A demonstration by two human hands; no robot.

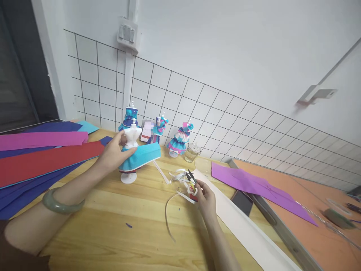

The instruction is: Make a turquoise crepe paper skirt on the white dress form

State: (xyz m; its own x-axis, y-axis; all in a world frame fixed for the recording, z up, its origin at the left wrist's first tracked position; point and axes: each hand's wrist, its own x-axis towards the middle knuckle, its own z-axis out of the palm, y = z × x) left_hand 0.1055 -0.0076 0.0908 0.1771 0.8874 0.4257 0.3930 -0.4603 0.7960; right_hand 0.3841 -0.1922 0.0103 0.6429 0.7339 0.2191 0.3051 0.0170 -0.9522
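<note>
My left hand (114, 152) is closed around a white miniature dress mannequin (132, 134), which stands upright on its round base. A turquoise crepe-paper skirt (131, 161) wraps the mannequin, and a loose strip of the same paper (149, 154) sticks out to the right. My thumb presses on the upper edge of the paper. Further right, my right hand (207, 199) grips a small pair of scissors (191, 177), their dark blades pointing up and slightly apart. Curled white strips (183, 175) lie around the blades.
Behind stand several dressed mannequins, among them one with a tiered dress (179, 141). A phone (147, 130) and a glass jar (193, 152) are near the wall grid. Coloured paper (50, 158) is piled left; purple paper (248, 180), a white sheet (242, 226) and a dark phone (242, 203) lie right.
</note>
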